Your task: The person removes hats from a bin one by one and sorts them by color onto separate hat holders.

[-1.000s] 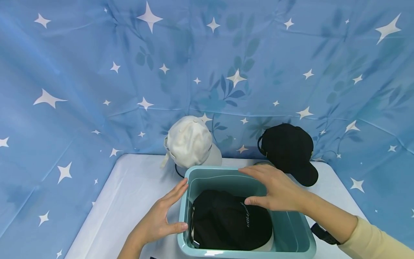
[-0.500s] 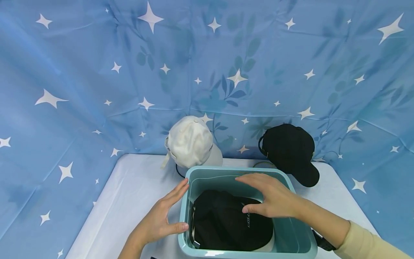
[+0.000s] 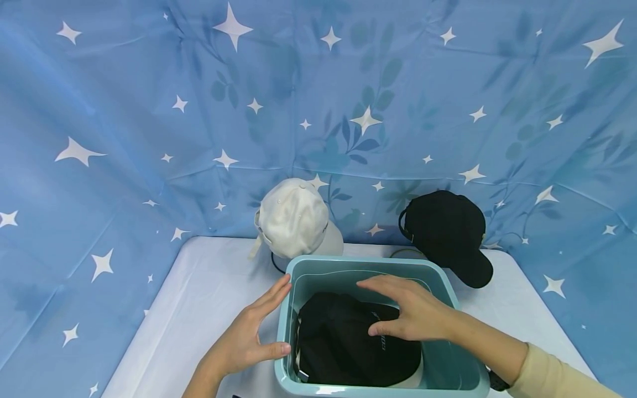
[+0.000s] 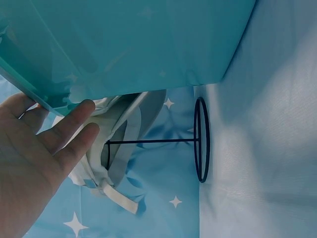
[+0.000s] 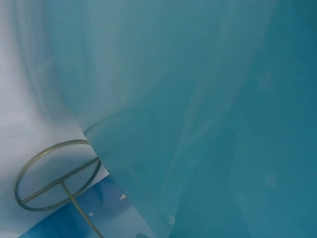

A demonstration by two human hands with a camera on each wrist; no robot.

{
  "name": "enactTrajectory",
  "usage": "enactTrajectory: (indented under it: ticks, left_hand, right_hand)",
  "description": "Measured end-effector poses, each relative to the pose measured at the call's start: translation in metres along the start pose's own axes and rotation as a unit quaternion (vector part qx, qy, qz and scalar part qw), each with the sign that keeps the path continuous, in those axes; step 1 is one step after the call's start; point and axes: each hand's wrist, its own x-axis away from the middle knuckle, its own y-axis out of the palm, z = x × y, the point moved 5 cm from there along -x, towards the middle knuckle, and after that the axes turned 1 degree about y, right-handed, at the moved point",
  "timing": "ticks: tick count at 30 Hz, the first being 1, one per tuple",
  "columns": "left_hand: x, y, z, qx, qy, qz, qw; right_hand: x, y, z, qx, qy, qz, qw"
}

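Spreading fingers (image 3: 271, 298) of left hand (image 3: 243, 334) unclenched against the teal bin (image 3: 343, 282); poising right hand (image 3: 420, 312) relaxed above the black lettered cap (image 3: 343, 340) inside, perhaps just clear of it.

glossy plastic tub (image 3: 448, 367), matt cloth cap (image 3: 343, 342) inside

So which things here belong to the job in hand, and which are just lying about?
Likely in the job, going by the hands:
teal bin, with the left hand at its rim
binned black cap, with the right hand over the bin

Around it, no hand on them:
white cap
rear black cap
table
starry curtain
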Motion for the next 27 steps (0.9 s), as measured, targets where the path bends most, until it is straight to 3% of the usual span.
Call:
enactTrajectory:
  ticks: [12, 27]
  left_hand:
    - [0.001, 0.001, -0.001, 0.009, -0.004, 0.0, 1.0]
    - [0.0, 0.001, 0.0, 0.008, -0.005, 0.0, 1.0]
  right_hand:
    - [-0.003, 0.014, 0.005, -0.049, 0.021, -0.031, 0.998]
    - [-0.003, 0.025, 0.008, -0.073, 0.035, -0.056, 0.995]
